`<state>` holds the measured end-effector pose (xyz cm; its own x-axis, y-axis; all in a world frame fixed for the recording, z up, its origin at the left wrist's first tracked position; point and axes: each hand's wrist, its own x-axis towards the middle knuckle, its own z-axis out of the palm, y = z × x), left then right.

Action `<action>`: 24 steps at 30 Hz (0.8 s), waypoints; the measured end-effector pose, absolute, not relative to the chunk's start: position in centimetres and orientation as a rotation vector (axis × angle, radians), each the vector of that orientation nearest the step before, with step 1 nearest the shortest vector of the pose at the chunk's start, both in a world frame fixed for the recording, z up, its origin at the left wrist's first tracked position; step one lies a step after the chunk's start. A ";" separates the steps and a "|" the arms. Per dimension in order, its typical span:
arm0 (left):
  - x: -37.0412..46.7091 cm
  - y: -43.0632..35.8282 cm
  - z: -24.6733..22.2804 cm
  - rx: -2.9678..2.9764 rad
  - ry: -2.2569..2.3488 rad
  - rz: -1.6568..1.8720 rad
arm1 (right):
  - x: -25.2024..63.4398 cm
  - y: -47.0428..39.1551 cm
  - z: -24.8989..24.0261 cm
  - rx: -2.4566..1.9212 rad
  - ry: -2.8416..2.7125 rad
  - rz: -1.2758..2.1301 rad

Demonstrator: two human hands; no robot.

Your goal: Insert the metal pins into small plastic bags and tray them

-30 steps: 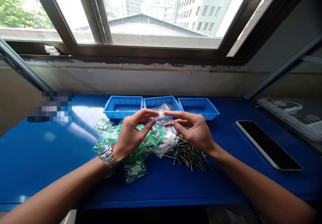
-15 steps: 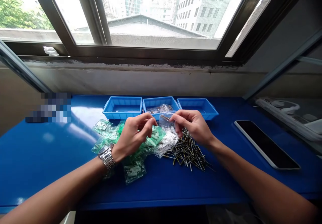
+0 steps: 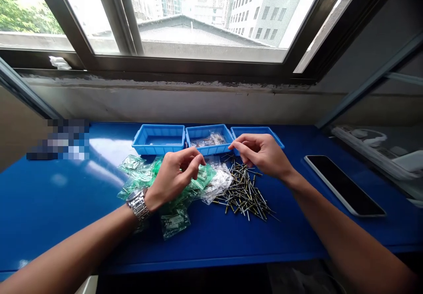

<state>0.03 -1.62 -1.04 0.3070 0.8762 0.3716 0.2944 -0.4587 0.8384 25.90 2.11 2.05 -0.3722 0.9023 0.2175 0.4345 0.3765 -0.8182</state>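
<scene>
Right hand [image 3: 264,153] swings up and outward from the middle of the tabletop [image 3: 231,241], and the clear bag that hung from its fingertips half a second ago no longer shows there! It hovers at the near right corner of the middle bin [image 3: 209,150], thumb and forefinger bent close together, the other fingers curled behind; whether anything small is pinched between them, I can't tell.

Over on the other side, the left hand [image 3: 175,175] holds its spot above the green bags [image 3: 137,177], its fingers curled and its thumb forward. Nothing shows in its grasp, but the inside of the palm is hidden. A metal watch [image 3: 139,205] sits on that wrist.

Now to the clear packets [image 3: 211,139]: they lie heaped inside the middle bin, with thin metal pieces showing through the plastic. More clear bags [image 3: 220,181] lie on the tabletop, right up against the green ones, and beside them spreads a loose pile of rivets [image 3: 247,192], shafts pointing every way, just below the right hand.

Left bin [image 3: 158,148] and right bin [image 3: 251,130] flank the middle one, the latter partly covered by the right hand. Far right lies a phone [image 3: 345,184], dark screen up.
</scene>
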 end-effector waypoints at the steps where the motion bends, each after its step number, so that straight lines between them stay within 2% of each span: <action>1: 0.0 -1.6 -1.0 1.921 1.034 1.130 | 26.3 2.2 2.3 -1.195 -2.056 0.797; 5: 0.1 -1.6 -1.0 1.929 1.016 1.132 | 28.2 3.0 3.0 -1.362 -2.332 0.576; 12: 0.0 -1.6 -1.1 1.953 1.024 1.122 | 30.8 3.3 3.3 -1.715 -2.526 0.805; 24: 0.0 -1.6 -0.9 1.960 1.013 1.096 | 29.7 2.9 2.7 -1.837 -2.634 0.648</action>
